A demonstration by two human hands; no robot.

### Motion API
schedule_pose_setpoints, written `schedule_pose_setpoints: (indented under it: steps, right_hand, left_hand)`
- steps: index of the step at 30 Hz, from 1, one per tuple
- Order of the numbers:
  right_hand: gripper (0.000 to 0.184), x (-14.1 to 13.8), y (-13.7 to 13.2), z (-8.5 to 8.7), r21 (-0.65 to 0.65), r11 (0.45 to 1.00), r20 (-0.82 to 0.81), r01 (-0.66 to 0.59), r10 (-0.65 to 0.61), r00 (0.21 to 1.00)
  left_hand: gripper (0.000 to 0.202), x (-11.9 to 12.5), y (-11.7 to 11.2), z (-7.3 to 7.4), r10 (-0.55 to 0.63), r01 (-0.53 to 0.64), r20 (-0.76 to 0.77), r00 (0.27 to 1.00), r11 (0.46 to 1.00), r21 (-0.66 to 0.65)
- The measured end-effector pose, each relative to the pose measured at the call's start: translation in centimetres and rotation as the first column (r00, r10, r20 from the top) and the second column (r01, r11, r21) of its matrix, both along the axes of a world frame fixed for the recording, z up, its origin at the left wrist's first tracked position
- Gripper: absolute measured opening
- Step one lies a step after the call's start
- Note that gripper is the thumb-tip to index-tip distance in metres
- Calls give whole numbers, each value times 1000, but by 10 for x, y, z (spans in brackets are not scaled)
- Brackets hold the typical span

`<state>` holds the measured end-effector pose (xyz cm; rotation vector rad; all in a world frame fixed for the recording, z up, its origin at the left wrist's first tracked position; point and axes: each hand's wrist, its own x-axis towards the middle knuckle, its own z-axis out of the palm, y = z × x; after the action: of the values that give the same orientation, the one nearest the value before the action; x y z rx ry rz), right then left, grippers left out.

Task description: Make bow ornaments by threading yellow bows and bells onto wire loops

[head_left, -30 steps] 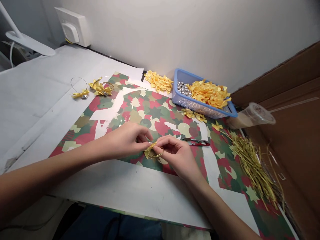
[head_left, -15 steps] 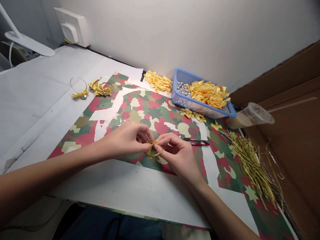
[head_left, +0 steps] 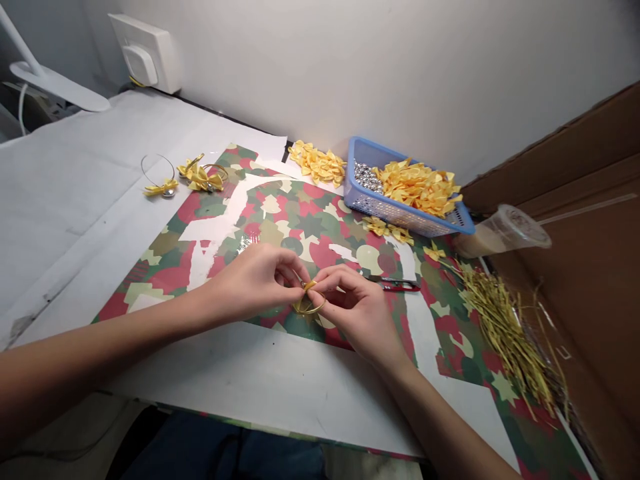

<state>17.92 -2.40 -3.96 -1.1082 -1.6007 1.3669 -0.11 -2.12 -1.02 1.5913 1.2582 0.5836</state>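
Yellow satin ribbon bow on a gold wire loop [head_left: 307, 301]: held over the lower middle of a camouflage-print paper sheet [head_left: 300, 227], between both hands.

Left hand [head_left: 257, 283]: thumb and fingers pinched closed on the bow from the left.

Right hand [head_left: 357, 313]: thumb and fingers closed on the bow and wire from the right, close against the left hand.

Nearby items, on or about the sheet:
- Red-handled snips [head_left: 400, 287]: lying just beyond the right hand.
- Two finished-looking wire loops with yellow bows and silver bells [head_left: 197, 177]: at the sheet's upper left edge, near each other.
- Loose heap of yellow ribbon bows [head_left: 317, 163]: at the far edge of the sheet.
- Blue plastic basket [head_left: 400, 217]: just right of the heap, holding yellow ribbon bows and silver beads [head_left: 367, 177], with a few bows lying by its front wall.
- Bundle of yellow-gold strands [head_left: 505, 333]: at the sheet's right side.
- Clear plastic cup [head_left: 505, 230]: on its side by the basket, with beige contents.
- Brown cardboard panel [head_left: 580, 280]: along the right edge.
- White desk lamp [head_left: 55, 97] and white wall socket [head_left: 145, 53]: upper left, beyond the white-covered tabletop [head_left: 75, 167].
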Motion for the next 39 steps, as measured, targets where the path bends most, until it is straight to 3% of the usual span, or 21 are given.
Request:
schedule_pose_setpoints:
  steps: [6, 10, 13, 18, 23, 26, 29, 31, 36, 39]
  right_hand:
    - [15, 3, 3, 0, 1, 1000, 19, -29, 29, 999]
    - [13, 13, 9, 12, 111, 993, 133, -40, 25, 991]
    - [11, 21, 12, 21, 145, 983, 317, -112, 61, 946]
    - [7, 24, 10, 25, 76, 952, 498, -296, 221, 838]
    - [7, 19, 7, 23, 150, 937, 550, -314, 185, 814]
    - [6, 17, 5, 22, 180, 947, 484, -265, 150, 862]
    - [5, 14, 3, 21, 241, 969, 309, -50, -28, 951]
    - [7, 12, 1, 20, 250, 967, 224, 46, -104, 969]
    - [9, 7, 0, 17, 183, 983, 229, 29, -71, 971]
    - [11, 6, 1, 16, 157, 987, 238, 41, -78, 968]
  left_hand:
    - [9, 1, 1, -1, 53, -53, 27, 998, 998, -25]
    - [10, -3, 5, 1, 108, -102, 94, 990, 992, -73]
    - [17, -5, 9, 3, 150, -123, 177, 973, 980, -155]
    - [27, -8, 14, 2, 190, -136, 214, 958, 960, -244]
    - [31, -10, 17, 1, 188, -117, 207, 960, 943, -312]
    - [35, -11, 18, 2, 174, -85, 226, 958, 931, -355]
    - [38, -12, 19, 2, 169, -73, 227, 959, 923, -377]
    - [37, -11, 19, 1, 163, -77, 219, 962, 932, -355]
    - [32, -7, 14, -1, 174, -112, 229, 958, 959, -262]
    - [29, -3, 6, -1, 151, -127, 225, 963, 985, -115]
